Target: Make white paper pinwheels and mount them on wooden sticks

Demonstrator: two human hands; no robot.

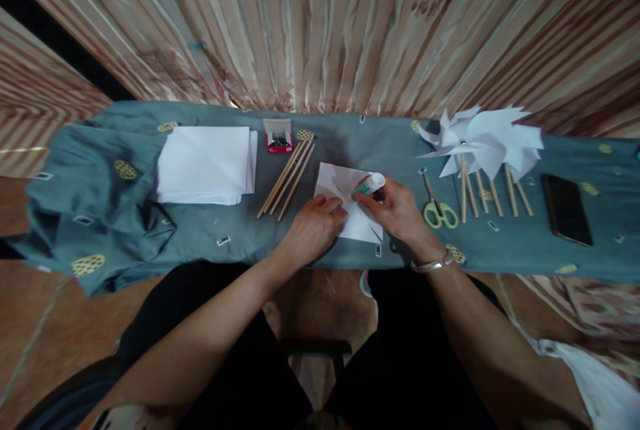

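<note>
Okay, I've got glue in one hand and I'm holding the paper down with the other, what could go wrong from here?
1. The glue stick in your right hand could smear past the centre of the cut paper square.
2. Your left hand presses a folded flap; if it lets go, that flap may spring open.
3. Glue could bleed onto the cloth beneath and stick the paper down.

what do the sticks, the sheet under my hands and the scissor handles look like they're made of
Sticks: probably bare wood or bamboo, pale tan, matt, straight and thin.
Sheet: paper, plain white and matt, with sharp fold lines and cut flaps.
Scissors: handles look like plastic, smooth light green loops; blades seem metal, thin and grey, though too small to be sure.
</note>
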